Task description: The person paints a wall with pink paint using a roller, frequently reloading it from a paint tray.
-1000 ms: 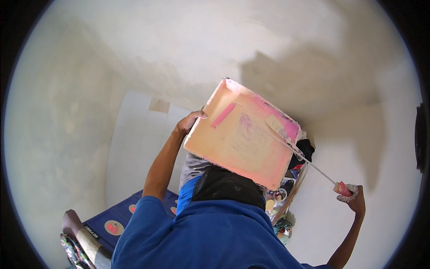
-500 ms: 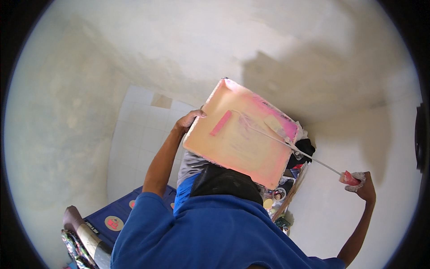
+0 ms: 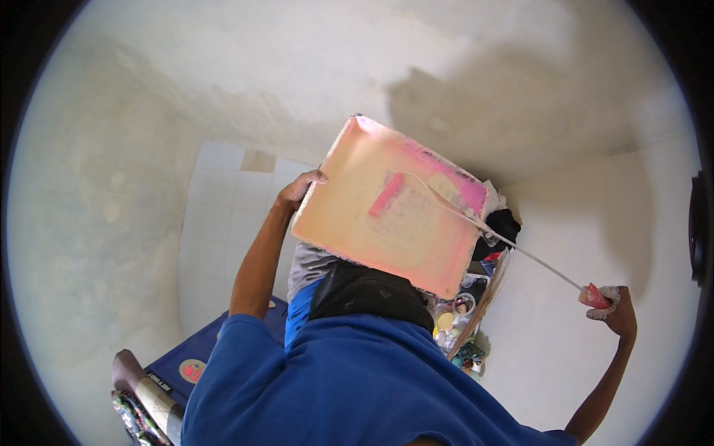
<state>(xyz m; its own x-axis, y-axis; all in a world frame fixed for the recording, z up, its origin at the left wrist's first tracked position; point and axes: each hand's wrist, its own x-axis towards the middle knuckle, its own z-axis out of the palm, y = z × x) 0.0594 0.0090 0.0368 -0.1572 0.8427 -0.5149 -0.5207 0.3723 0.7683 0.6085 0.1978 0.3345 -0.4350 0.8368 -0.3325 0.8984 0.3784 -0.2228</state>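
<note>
A wide paint tray [image 3: 349, 215], smeared pink and pale orange inside, is held tilted in front of my body. My left hand [image 3: 302, 187] grips its left edge, with the thumb over the rim and the other fingers mostly hidden behind. Out to the right, my right hand [image 3: 617, 311] is closed round the red handle of a paint roller [image 3: 386, 195]. From that handle a long thin rod crosses the tray's right edge. The roller's narrow pink head rests on or just over the tray's inner face; contact cannot be told for sure. Whitish paint coats my right fingers.
Bare plaster walls [image 3: 245, 52] stand ahead and at both sides. White floor tiles [image 3: 223, 201] show at the left. A dark blue box-like thing [image 3: 216, 338] lies at lower left beside a rolled-up bundle [image 3: 149, 383]. Assorted small items [image 3: 461, 316] sit beneath the tray's right side.
The roller head has moved right across the tray, and my right hand has shifted slightly right and down. The tray and my left hand appear a little farther left and up.
</note>
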